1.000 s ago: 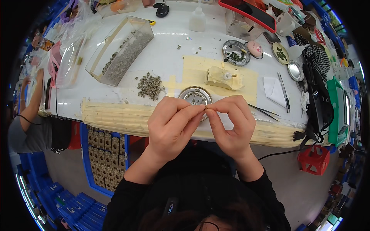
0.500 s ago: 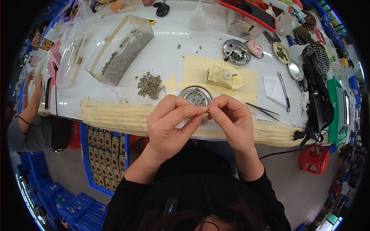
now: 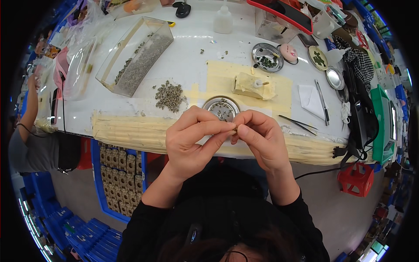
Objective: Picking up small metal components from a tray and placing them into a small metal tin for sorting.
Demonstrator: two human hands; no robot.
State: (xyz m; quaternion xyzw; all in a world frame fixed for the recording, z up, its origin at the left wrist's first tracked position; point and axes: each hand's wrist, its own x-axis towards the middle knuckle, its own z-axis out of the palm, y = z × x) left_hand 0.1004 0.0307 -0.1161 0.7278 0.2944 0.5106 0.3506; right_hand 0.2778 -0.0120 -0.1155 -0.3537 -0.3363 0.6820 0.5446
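Observation:
My left hand (image 3: 194, 142) and my right hand (image 3: 263, 139) meet at the fingertips above the table's front edge. Between them they pinch a tiny brownish piece (image 3: 235, 130), mostly covered by the fingers and too small to name. Just beyond the fingertips sits a round metal dish (image 3: 209, 103) with small greenish-grey bits scattered in it. A heap of similar small bits (image 3: 170, 96) lies on the table to the left. Behind the dish, a block wrapped in cream tape (image 3: 249, 87) rests on a taped patch, a pale peg sticking up from it.
Tweezers (image 3: 298, 124) lie to the right of my hands, near a white cloth (image 3: 310, 101) and a pen-like tool (image 3: 321, 103). A clear bin (image 3: 150, 54) of grey bits stands at left. Below the table are a blue crate (image 3: 101, 192) and a red stool (image 3: 355, 180). A co-worker's arm (image 3: 29, 107) is far left.
My right fingers have shifted slightly around the tiny piece, and a little more of it shows. At far left, the co-worker's arm has moved.

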